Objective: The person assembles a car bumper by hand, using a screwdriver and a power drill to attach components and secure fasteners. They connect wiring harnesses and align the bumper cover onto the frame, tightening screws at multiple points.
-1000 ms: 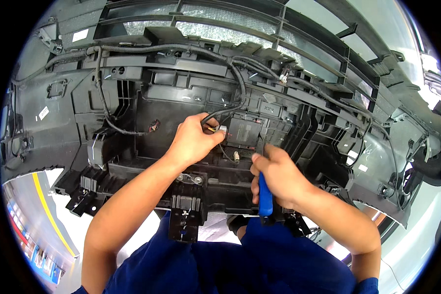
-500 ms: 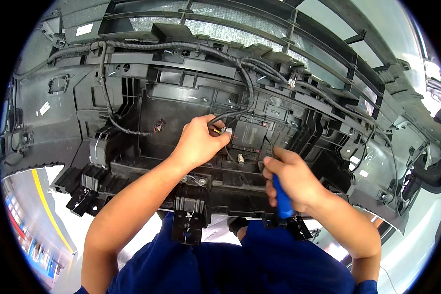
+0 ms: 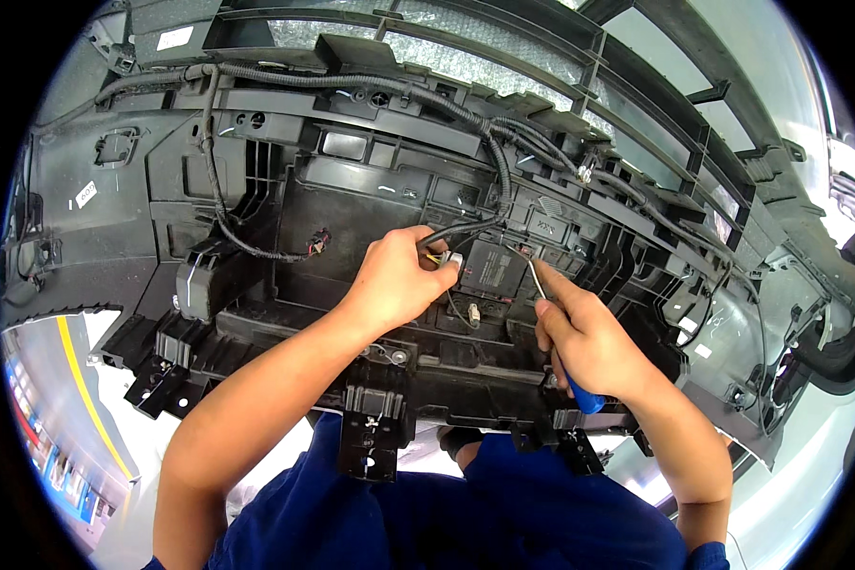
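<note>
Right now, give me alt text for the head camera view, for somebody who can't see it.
A person's left hand pinches a small connector on a black cable while the right hand aims a blue-handled screwdriver at a black module. Both work on the inner side of a large grey plastic car bumper strung with black wiring harness.

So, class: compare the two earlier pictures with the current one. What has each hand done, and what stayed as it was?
The right hand has swung the blue-handled screwdriver up, so its metal tip now points at the black module; before, it hung down. The left hand keeps its grip on the small connector of the black cable. The grey bumper panel has not moved.
</note>
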Action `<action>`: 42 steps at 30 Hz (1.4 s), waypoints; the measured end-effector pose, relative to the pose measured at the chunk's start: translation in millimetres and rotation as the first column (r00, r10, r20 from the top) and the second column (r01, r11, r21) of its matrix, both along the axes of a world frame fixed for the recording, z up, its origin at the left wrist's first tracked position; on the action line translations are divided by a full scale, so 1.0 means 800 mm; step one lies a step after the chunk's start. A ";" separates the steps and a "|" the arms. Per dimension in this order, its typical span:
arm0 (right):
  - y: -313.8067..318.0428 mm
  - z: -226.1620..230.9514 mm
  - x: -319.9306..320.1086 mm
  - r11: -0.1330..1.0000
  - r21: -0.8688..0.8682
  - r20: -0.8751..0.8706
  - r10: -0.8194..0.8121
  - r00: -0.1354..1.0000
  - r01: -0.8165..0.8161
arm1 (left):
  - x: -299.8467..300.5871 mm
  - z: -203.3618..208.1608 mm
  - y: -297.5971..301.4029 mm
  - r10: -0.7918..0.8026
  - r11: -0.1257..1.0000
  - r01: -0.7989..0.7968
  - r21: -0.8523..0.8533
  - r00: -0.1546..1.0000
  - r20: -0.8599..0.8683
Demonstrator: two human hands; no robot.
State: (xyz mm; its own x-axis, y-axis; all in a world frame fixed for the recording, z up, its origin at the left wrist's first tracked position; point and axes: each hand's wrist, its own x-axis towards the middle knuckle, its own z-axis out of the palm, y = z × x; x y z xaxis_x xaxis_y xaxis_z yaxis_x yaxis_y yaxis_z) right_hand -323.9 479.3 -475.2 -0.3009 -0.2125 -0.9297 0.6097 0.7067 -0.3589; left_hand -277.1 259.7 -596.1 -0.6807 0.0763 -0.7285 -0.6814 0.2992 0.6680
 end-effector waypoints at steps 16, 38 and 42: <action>-0.005 -0.015 -0.022 0.986 -0.015 0.117 -0.164 0.979 0.167 | -0.008 0.016 0.012 -0.046 0.995 0.049 -0.084 0.998 0.041; 0.022 0.004 0.074 0.871 0.051 -0.384 0.468 0.796 -0.488 | 0.005 -0.003 -0.001 -0.080 0.995 0.073 -0.066 0.990 -0.116; 0.014 0.000 0.067 0.893 0.032 -0.360 0.428 0.829 -0.448 | 0.007 -0.007 -0.002 -0.072 0.996 0.064 -0.065 0.989 -0.129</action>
State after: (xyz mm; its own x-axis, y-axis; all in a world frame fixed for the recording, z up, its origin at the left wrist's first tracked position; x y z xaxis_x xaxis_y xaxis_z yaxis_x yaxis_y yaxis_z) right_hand -270.2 490.3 -475.3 -0.4660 -0.4443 -0.7651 0.0682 0.8442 -0.5317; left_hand -271.2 258.0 -601.8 -0.7653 0.0839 -0.6381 -0.5660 0.3841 0.7294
